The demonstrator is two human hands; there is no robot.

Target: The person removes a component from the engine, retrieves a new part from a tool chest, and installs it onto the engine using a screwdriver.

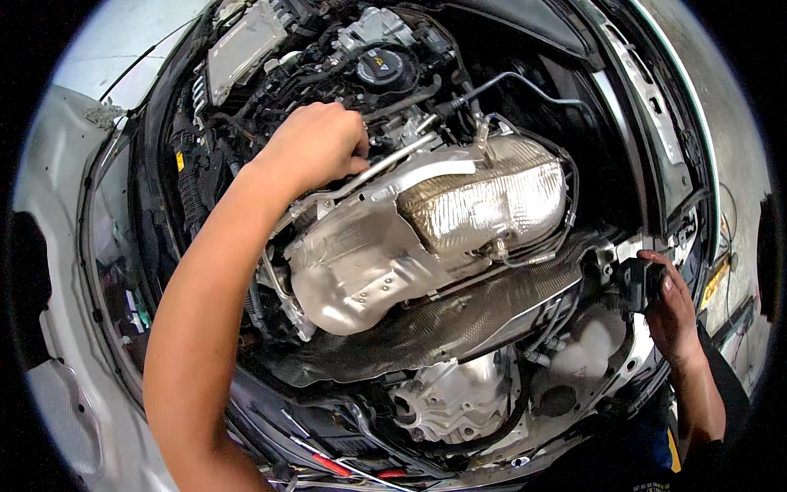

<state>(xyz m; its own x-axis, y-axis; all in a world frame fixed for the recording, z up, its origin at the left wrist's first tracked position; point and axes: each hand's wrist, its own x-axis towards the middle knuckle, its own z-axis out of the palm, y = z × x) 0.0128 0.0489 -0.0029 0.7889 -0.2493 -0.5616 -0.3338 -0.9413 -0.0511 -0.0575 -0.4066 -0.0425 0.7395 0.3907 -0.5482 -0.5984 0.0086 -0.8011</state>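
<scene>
Left grip (326,146) is set palm-down over the engine, fingers curled under, back of hand turned up. Fingertips are hidden by the hand itself, so whether anything is pinched cannot be told. A silver rod (393,161) is seen just right of and below the left grip; the wrist is probably bent this way so that the narrow gap beside the rod can be reached from above. The forearm is brought in from the near left side, likely so that the metal shield (352,283), below the left grip, is not leaned on.

A wrinkled foil cover (492,209) is located right of the left grip, presumably fitted as a heat guard. A round black cap (383,70) is placed beyond it, up and to the right.

Right grip (672,307) is wrapped round a black block (635,284), well apart from the left; its upper right side is covered by the fingers, apparently for steadiness. A white tank (586,348) is found lower left of that grip.
</scene>
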